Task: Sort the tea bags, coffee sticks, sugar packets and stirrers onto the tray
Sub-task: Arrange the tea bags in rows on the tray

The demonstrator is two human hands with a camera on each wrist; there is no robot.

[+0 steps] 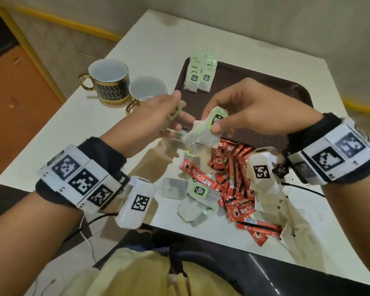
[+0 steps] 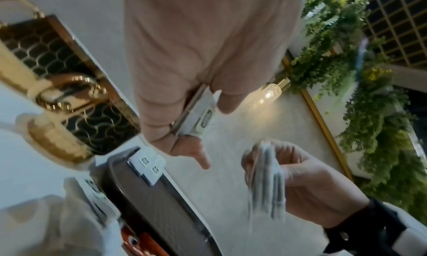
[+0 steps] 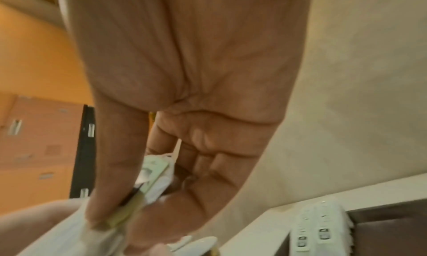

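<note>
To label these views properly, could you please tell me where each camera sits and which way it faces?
Head: worn on the head, looking down at table, tray, both hands and forearms.
Left wrist: looks along left hand pinching a tea bag; right hand beyond.
Right wrist: looks along right hand's palm.
All share the tea bag rows on the tray.

We hold both forearms out in front of us, each wrist wrapped in a dark band carrying white marker blocks. Our left hand [image 1: 158, 114] is raised, palm turned inward, thumb and forefinger closed in a pinch, the little finger sticking out. Our right hand [image 1: 248, 110] arches over beside it, knuckles up, thumb pressed against the curled fingers in a pinch.
</note>
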